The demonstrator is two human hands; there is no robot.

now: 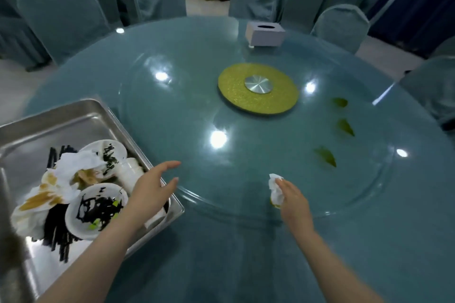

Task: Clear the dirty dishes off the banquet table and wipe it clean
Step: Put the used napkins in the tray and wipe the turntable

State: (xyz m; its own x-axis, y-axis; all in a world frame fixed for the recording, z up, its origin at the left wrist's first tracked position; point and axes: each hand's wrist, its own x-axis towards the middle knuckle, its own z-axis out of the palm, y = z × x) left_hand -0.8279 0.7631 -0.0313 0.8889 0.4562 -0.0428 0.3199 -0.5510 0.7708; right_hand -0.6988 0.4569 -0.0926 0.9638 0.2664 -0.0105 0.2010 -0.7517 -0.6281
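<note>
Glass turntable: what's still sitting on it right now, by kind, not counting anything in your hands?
Green leaves: 3
Tissue box: 1
Total: 4
The gold centre disc is part of the turntable, so not counted.

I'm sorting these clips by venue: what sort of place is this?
Most likely a restaurant banquet hall. A big round table carries a glass turntable on a gold hub, ringed by fabric-covered chairs, with more such tables behind. A steel tray holds dirty dishes.
</note>
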